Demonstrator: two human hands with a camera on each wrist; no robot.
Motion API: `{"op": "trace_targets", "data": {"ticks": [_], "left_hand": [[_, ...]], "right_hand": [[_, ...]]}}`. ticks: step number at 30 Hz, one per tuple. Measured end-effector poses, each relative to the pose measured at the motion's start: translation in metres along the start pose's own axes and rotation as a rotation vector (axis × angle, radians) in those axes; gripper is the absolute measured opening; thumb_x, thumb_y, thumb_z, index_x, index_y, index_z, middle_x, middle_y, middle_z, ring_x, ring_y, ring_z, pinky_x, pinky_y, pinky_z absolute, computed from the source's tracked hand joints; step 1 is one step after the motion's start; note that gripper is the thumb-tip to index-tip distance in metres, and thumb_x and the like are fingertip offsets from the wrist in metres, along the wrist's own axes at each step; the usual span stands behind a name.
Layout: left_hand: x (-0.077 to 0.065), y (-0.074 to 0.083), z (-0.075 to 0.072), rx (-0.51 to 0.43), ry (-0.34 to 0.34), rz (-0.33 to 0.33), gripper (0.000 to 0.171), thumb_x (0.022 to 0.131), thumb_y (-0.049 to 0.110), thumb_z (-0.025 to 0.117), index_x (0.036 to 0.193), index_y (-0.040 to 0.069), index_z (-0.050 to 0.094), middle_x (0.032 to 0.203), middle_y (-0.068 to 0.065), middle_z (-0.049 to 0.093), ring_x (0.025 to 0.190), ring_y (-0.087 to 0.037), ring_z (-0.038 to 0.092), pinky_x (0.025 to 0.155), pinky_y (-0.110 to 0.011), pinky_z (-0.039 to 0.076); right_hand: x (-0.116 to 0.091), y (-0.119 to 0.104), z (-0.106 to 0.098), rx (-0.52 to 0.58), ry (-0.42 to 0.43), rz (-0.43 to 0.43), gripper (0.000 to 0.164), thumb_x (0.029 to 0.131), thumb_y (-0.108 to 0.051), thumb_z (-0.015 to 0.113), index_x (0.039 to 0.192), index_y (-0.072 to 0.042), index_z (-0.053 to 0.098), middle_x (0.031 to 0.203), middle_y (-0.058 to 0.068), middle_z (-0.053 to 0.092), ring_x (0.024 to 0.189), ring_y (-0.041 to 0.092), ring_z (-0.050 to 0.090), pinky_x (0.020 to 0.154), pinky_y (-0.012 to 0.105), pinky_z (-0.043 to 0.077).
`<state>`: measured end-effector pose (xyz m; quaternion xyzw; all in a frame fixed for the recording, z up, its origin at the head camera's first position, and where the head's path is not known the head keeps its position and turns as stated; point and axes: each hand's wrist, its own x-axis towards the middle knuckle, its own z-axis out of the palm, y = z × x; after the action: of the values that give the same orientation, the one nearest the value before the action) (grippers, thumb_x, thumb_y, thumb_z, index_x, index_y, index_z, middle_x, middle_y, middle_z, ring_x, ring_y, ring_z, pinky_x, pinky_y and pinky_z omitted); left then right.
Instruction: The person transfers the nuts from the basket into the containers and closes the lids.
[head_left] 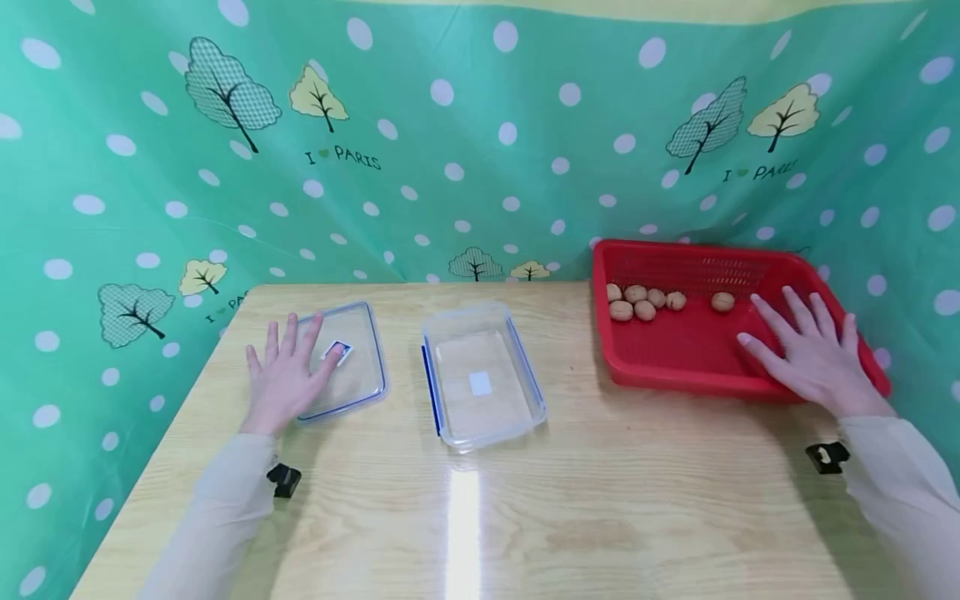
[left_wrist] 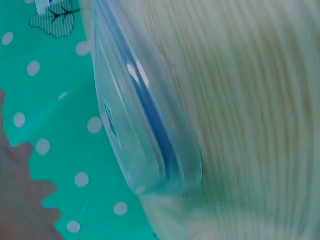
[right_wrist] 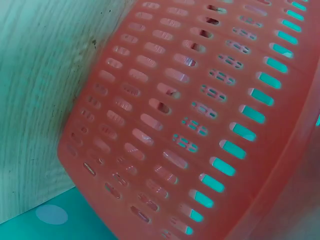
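Observation:
In the head view my left hand [head_left: 283, 379] spreads its fingers over the left part of a clear lid [head_left: 352, 387] with a blue seal and a small label. My right hand [head_left: 813, 358], fingers also spread, hovers over the near right corner of a red plastic basket [head_left: 675, 379]. Several walnuts [head_left: 635, 294] lie in the basket, mostly at its left end, with a lone walnut [head_left: 722, 302] further right. Between the hands stands a clear food container [head_left: 480, 350] with blue side clips. Neither hand holds anything.
A pale wooden table [head_left: 570, 517] carries everything. Behind it and along the sides hangs a green dotted curtain [head_left: 480, 200]. In the right wrist view the basket's slotted wall [right_wrist: 165, 120] fills most of the picture. Black wrist mounts [head_left: 283, 481] sit by both sleeves.

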<state>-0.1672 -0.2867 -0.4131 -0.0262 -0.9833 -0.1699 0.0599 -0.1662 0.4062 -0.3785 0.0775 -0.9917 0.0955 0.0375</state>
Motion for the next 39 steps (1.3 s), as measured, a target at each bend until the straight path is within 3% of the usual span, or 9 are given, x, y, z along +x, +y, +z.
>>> {"op": "trace_targets", "data": {"ticks": [8,15,19,23,28,33,39], "left_hand": [[-0.002,0.027,0.017,-0.103,-0.014,0.074,0.07,0.1,0.053,0.033,0.156,0.016,0.015,0.156,-0.024,0.006,0.141,-0.045,-0.005,0.103,-0.07,-0.007],[-0.009,0.058,0.035,-0.259,-0.035,0.215,0.063,0.101,0.038,0.043,0.154,0.011,0.023,0.156,-0.023,0.013,0.141,-0.045,0.008,0.107,-0.066,0.007],[-0.017,0.078,0.048,-0.278,-0.081,0.289,0.063,0.101,0.038,0.045,0.153,0.01,0.025,0.155,-0.022,0.016,0.14,-0.045,0.015,0.108,-0.063,0.016],[-0.026,0.089,0.059,-0.308,-0.133,0.284,0.065,0.099,0.039,0.049,0.154,0.013,0.025,0.155,-0.021,0.019,0.139,-0.045,0.019,0.106,-0.063,0.019],[-0.03,0.091,0.064,-0.446,-0.182,0.264,0.07,0.099,0.034,0.051,0.155,0.012,0.016,0.156,-0.019,0.017,0.14,-0.04,0.019,0.108,-0.06,0.018],[-0.023,0.093,0.062,-0.525,-0.224,0.276,0.076,0.1,0.036,0.05,0.156,0.016,0.003,0.159,-0.015,0.008,0.142,-0.037,0.014,0.11,-0.056,0.015],[-0.015,0.098,0.062,-0.532,-0.314,0.299,0.08,0.098,0.043,0.05,0.156,0.018,0.001,0.159,-0.014,0.005,0.142,-0.038,0.012,0.111,-0.053,0.014]], "right_hand": [[-0.004,-0.005,0.0,0.053,0.033,-0.036,0.082,0.094,-0.032,0.058,0.156,-0.018,0.006,0.154,0.028,-0.001,0.138,0.052,-0.006,0.101,0.067,-0.017],[-0.006,-0.01,0.0,0.092,0.091,-0.085,0.071,0.097,-0.027,0.053,0.156,-0.016,0.015,0.152,0.03,0.009,0.139,0.05,0.0,0.104,0.066,-0.014],[-0.005,-0.013,-0.003,0.095,0.104,-0.097,0.071,0.096,-0.024,0.055,0.155,-0.015,0.017,0.151,0.03,0.011,0.139,0.049,0.002,0.105,0.065,-0.013],[-0.003,-0.02,-0.005,0.099,0.109,-0.103,0.07,0.096,-0.023,0.056,0.154,-0.013,0.019,0.149,0.031,0.013,0.139,0.049,0.004,0.105,0.066,-0.01],[0.002,-0.03,-0.003,0.13,0.116,-0.105,0.065,0.098,-0.025,0.052,0.154,-0.011,0.021,0.149,0.031,0.014,0.139,0.048,0.005,0.106,0.066,-0.008],[0.006,-0.037,-0.006,0.159,0.135,-0.112,0.065,0.098,-0.024,0.052,0.154,-0.011,0.021,0.149,0.03,0.013,0.139,0.047,0.006,0.106,0.066,-0.006],[0.002,-0.041,-0.004,0.185,0.16,-0.124,0.061,0.099,-0.025,0.05,0.152,-0.009,0.026,0.148,0.031,0.016,0.137,0.049,0.01,0.107,0.066,-0.003]]}}
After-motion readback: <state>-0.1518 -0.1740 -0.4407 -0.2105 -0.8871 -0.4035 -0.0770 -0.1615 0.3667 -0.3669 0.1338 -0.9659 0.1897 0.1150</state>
